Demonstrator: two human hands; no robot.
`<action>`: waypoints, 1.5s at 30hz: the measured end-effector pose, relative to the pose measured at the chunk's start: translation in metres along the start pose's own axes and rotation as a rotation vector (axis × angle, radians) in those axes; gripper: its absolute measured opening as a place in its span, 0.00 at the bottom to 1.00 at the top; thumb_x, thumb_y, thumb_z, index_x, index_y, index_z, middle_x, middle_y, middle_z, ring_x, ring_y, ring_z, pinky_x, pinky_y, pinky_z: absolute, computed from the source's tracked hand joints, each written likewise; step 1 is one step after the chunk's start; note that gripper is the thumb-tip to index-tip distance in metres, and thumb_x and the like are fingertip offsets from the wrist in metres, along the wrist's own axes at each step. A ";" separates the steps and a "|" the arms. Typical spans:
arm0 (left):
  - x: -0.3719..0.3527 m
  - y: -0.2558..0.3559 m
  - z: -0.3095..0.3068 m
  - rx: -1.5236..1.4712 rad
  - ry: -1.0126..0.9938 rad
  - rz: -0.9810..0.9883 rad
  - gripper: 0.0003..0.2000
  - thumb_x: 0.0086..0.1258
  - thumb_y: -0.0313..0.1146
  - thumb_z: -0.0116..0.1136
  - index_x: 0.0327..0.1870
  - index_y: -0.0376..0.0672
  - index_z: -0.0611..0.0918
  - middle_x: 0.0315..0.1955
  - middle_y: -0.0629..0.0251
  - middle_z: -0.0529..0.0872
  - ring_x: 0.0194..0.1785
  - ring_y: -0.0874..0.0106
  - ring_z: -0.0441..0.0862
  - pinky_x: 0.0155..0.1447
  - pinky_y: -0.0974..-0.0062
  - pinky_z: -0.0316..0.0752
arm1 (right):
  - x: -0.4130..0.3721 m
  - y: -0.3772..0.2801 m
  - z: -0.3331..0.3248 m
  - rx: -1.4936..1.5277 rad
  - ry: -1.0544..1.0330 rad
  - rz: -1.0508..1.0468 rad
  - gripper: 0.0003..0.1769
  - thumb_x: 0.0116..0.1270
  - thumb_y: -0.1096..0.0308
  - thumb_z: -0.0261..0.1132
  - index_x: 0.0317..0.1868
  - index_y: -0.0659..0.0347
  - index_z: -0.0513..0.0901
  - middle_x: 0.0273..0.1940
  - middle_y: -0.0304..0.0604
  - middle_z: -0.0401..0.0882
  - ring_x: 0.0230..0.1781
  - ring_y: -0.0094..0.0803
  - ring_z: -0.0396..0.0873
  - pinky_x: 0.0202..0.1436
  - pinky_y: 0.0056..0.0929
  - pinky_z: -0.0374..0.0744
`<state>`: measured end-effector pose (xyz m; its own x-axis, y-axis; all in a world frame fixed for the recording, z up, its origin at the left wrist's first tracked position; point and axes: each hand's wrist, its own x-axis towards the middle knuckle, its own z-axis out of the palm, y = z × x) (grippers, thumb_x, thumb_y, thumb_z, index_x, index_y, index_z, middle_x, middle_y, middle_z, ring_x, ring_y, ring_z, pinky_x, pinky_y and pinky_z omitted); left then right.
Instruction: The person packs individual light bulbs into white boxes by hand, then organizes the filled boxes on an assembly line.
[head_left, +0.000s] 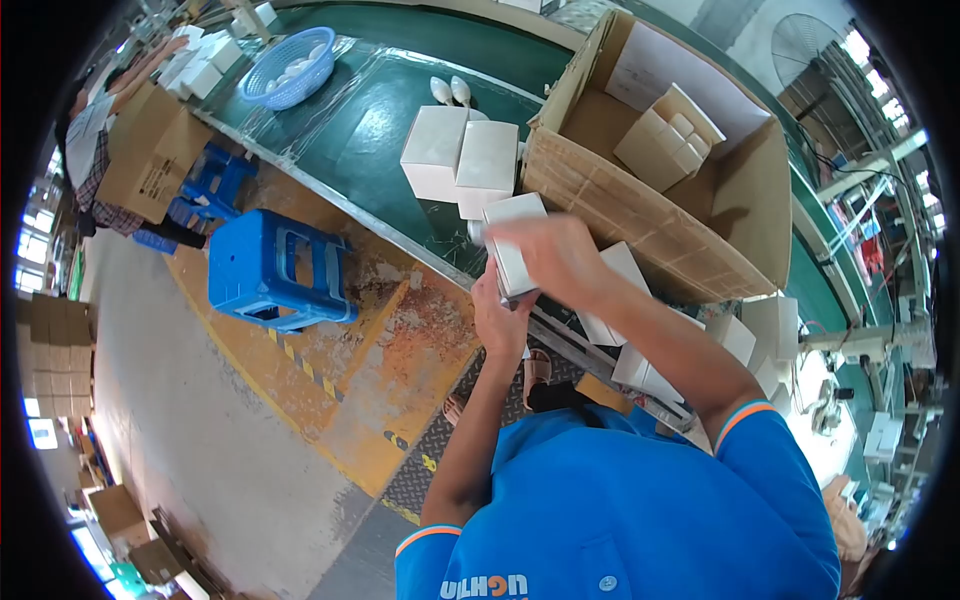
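White box (510, 262) clasped in left hand (498, 320)

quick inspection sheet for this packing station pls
surface: green conveyor belt, glossy
job's things: small white box, held at the belt's edge
clutter: two white boxes, blue basket, open cardboard carton, more white boxes below it
hands: left hand grips the small white box from below; right hand lies over it, blurred
cables: nothing seen
surroundings: blue stool, worn orange floor, brown cartons at the belt's far end
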<state>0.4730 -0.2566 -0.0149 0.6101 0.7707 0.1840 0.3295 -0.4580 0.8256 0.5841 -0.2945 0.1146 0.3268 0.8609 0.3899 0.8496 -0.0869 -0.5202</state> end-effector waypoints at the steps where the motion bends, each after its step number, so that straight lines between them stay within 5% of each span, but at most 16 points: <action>1: 0.003 0.002 -0.003 -0.025 -0.015 0.001 0.38 0.48 0.36 0.70 0.64 0.47 0.65 0.48 0.57 0.72 0.51 0.58 0.73 0.52 0.66 0.71 | 0.015 0.006 -0.003 -0.101 0.084 -0.002 0.12 0.55 0.74 0.57 0.40 0.56 0.83 0.36 0.46 0.82 0.32 0.40 0.81 0.33 0.33 0.78; 5: 0.007 0.007 -0.013 -0.094 -0.079 -0.065 0.37 0.48 0.34 0.69 0.63 0.48 0.65 0.48 0.58 0.71 0.51 0.59 0.72 0.51 0.66 0.71 | 0.012 0.018 0.020 -0.296 -0.055 0.111 0.12 0.57 0.72 0.56 0.39 0.56 0.83 0.35 0.46 0.82 0.32 0.40 0.80 0.32 0.33 0.78; 11: 0.005 -0.010 -0.012 -0.181 -0.106 -0.058 0.31 0.52 0.29 0.61 0.62 0.46 0.67 0.50 0.56 0.70 0.52 0.57 0.72 0.51 0.67 0.71 | -0.045 -0.056 0.011 0.039 -0.126 0.171 0.12 0.55 0.77 0.58 0.40 0.59 0.82 0.33 0.45 0.82 0.31 0.36 0.81 0.34 0.30 0.76; 14: -0.006 -0.021 -0.035 -0.175 -0.156 -0.001 0.23 0.56 0.27 0.58 0.56 0.43 0.72 0.47 0.56 0.72 0.51 0.59 0.73 0.50 0.69 0.71 | -0.034 -0.044 -0.004 0.771 0.009 0.705 0.13 0.61 0.77 0.57 0.46 0.65 0.79 0.36 0.41 0.81 0.36 0.26 0.79 0.40 0.25 0.76; 15: -0.009 -0.020 -0.046 -0.169 -0.178 0.017 0.19 0.58 0.26 0.57 0.53 0.42 0.75 0.46 0.56 0.73 0.50 0.60 0.73 0.49 0.70 0.72 | -0.039 -0.043 -0.005 0.776 0.018 0.705 0.13 0.61 0.77 0.57 0.46 0.65 0.79 0.36 0.41 0.81 0.36 0.26 0.79 0.40 0.25 0.76; 18: -0.012 -0.033 -0.051 -0.410 -0.199 0.014 0.13 0.64 0.26 0.53 0.50 0.39 0.76 0.38 0.62 0.77 0.43 0.69 0.76 0.43 0.75 0.73 | -0.053 -0.035 0.006 1.537 0.088 0.926 0.15 0.59 0.80 0.56 0.49 0.67 0.76 0.44 0.42 0.78 0.43 0.28 0.78 0.46 0.24 0.77; 20: -0.013 -0.035 -0.058 -0.558 -0.139 0.076 0.13 0.66 0.27 0.52 0.51 0.39 0.76 0.33 0.65 0.78 0.37 0.74 0.77 0.38 0.77 0.73 | -0.062 -0.037 0.015 1.600 0.075 0.959 0.16 0.59 0.80 0.57 0.49 0.67 0.76 0.44 0.43 0.78 0.43 0.27 0.78 0.47 0.24 0.77; 21: -0.007 -0.018 -0.076 -0.828 -0.309 -0.201 0.11 0.67 0.30 0.52 0.49 0.40 0.76 0.29 0.68 0.77 0.31 0.78 0.74 0.32 0.80 0.70 | -0.063 -0.040 0.018 1.659 0.071 0.989 0.16 0.59 0.80 0.57 0.49 0.66 0.76 0.45 0.43 0.78 0.43 0.27 0.78 0.48 0.24 0.77; 22: -0.004 -0.004 -0.090 -1.090 -0.480 -0.485 0.11 0.68 0.32 0.52 0.48 0.41 0.77 0.24 0.71 0.75 0.25 0.82 0.71 0.27 0.82 0.66 | -0.062 -0.043 0.019 1.664 0.067 0.989 0.16 0.59 0.80 0.57 0.49 0.66 0.76 0.45 0.43 0.78 0.43 0.27 0.78 0.48 0.24 0.77; 25: -0.002 0.012 -0.106 -1.289 -0.563 -0.541 0.11 0.68 0.36 0.53 0.47 0.43 0.77 0.19 0.75 0.71 0.19 0.85 0.62 0.23 0.85 0.59 | -0.056 -0.053 0.013 1.475 0.075 1.034 0.15 0.58 0.78 0.60 0.47 0.65 0.78 0.41 0.41 0.79 0.39 0.24 0.78 0.43 0.21 0.77; 27: -0.003 0.012 -0.112 -1.332 -0.582 -0.544 0.11 0.68 0.36 0.53 0.47 0.43 0.76 0.20 0.75 0.71 0.19 0.85 0.63 0.23 0.85 0.60 | -0.053 -0.058 0.008 1.067 -0.010 0.925 0.13 0.57 0.77 0.62 0.44 0.64 0.80 0.34 0.38 0.80 0.32 0.21 0.77 0.36 0.18 0.76; 30: -0.005 0.013 -0.119 -1.372 -0.603 -0.572 0.12 0.68 0.38 0.53 0.48 0.43 0.75 0.22 0.74 0.72 0.20 0.84 0.63 0.24 0.85 0.60 | -0.053 -0.063 0.012 0.934 0.024 0.884 0.09 0.57 0.74 0.62 0.40 0.63 0.82 0.29 0.34 0.81 0.25 0.18 0.74 0.29 0.18 0.73; 33: -0.007 0.013 -0.121 -1.409 -0.624 -0.590 0.14 0.68 0.38 0.53 0.50 0.43 0.73 0.24 0.74 0.72 0.20 0.84 0.62 0.24 0.85 0.59 | -0.055 -0.062 0.025 0.685 0.066 0.759 0.11 0.54 0.76 0.62 0.40 0.65 0.82 0.27 0.35 0.81 0.25 0.19 0.76 0.30 0.19 0.75; 45: -0.004 0.007 -0.129 -1.587 -0.703 -0.695 0.13 0.71 0.42 0.48 0.46 0.43 0.71 0.22 0.70 0.73 0.16 0.83 0.61 0.20 0.85 0.58 | -0.050 -0.087 0.024 0.484 0.044 0.635 0.17 0.50 0.77 0.62 0.43 0.63 0.77 0.27 0.42 0.81 0.27 0.26 0.80 0.32 0.23 0.78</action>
<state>0.3795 -0.2061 0.0593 0.9616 0.1246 -0.2445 -0.0215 0.9225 0.3854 0.4842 -0.3178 0.1216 0.7124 0.6985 -0.0673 0.2251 -0.3183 -0.9209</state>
